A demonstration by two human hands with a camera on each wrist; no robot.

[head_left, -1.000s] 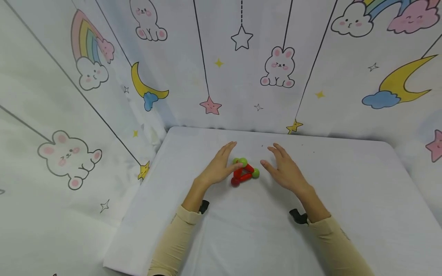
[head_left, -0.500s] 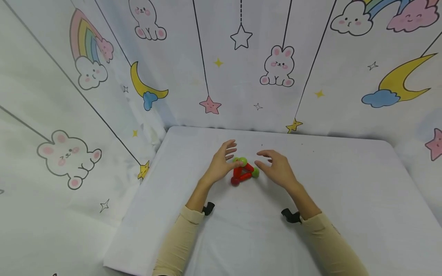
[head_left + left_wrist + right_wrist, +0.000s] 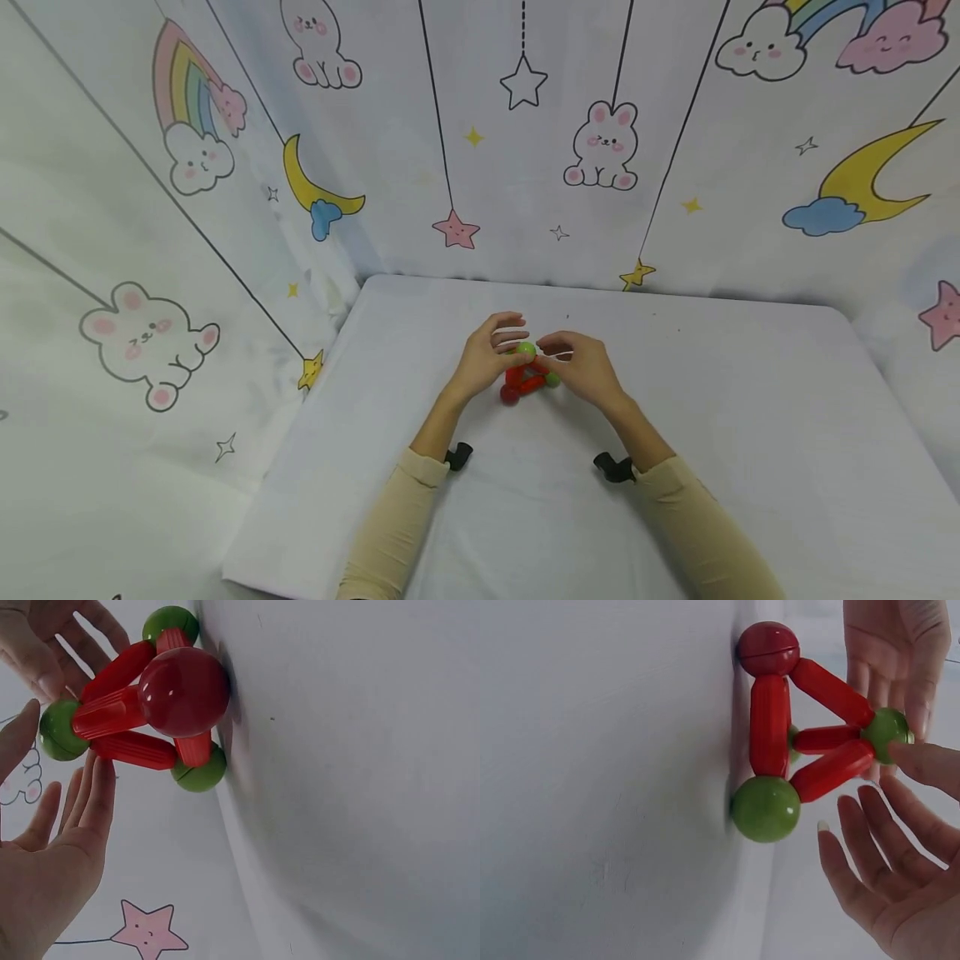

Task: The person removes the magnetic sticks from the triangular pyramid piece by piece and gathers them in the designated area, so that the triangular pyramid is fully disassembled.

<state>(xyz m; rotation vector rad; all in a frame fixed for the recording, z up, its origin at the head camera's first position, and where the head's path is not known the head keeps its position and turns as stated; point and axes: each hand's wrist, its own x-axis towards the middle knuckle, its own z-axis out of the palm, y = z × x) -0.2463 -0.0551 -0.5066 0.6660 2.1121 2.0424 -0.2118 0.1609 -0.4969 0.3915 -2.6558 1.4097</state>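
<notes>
A small pyramid of red rods point(image 3: 532, 385) joined by balls stands on the white table. At its base are a dark red ball point(image 3: 184, 691) and two green balls, one of them a green ball point(image 3: 766, 808) near the right hand's side. Its peak is a third green ball point(image 3: 526, 350). My left hand point(image 3: 483, 357) curves at the peak's left, thumb tip right at that ball. From the other side comes my right hand point(image 3: 585, 367), its thumb touching the peak ball in the right wrist view. Both hands' other fingers are spread and loosely bent around the top.
The pyramid stands toward the far half of the white-covered table point(image 3: 750, 433). Behind it and at the left hang white curtains point(image 3: 405, 167) printed with bunnies, stars and moons. A black wrist mount point(image 3: 459, 456) sits at the left wrist, another black mount point(image 3: 615, 468) at the right.
My right hand has moved left to the pyramid's peak, its fingers bending. The left hand has shifted slightly right, fingers more bent. The pyramid has stayed about where it was.
</notes>
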